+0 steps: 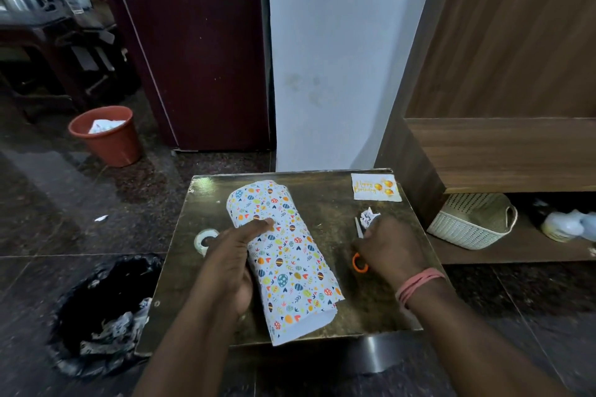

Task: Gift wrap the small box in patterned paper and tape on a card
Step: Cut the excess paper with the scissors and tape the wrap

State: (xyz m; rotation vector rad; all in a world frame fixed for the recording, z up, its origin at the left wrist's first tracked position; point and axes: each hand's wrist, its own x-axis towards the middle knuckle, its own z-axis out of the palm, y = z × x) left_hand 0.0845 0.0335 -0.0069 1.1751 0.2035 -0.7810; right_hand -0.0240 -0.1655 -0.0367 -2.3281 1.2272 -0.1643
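**Paper held round the box while the other hand goes to the scissors**

Nearest, the patterned paper [283, 255] lies as a long loose tube across the small dark table [325, 206], its near end open and overhanging the table's front edge. The small box is not visible; by my reading it sits inside the tube. The paper is thin and matte, white with bright eggs, hearts and leaves, and it bows rather than creases, so it would likely spring open if let go.

That explains the left hand [229, 264]: it holds the tube's left flank, thumb laid flat over the top, fingers curled round the side to keep the wrap closed.

The right hand [387, 248] rests over the scissors [360, 259], its fingers curled down onto them; only an orange plastic loop and a sliver of grey blade show, so how firmly they are held I cannot tell. A crumpled paper scrap [368, 217] lies just beyond its knuckles.

Left of the tube, partly behind the left hand, sits a tape roll [203, 240], a glossy clear ring kept within reach for sealing the seam.

At the far right corner the card [375, 187] lies flat, white with gold balloons and lettering, well apart from the wrap, probably waiting for the last step.
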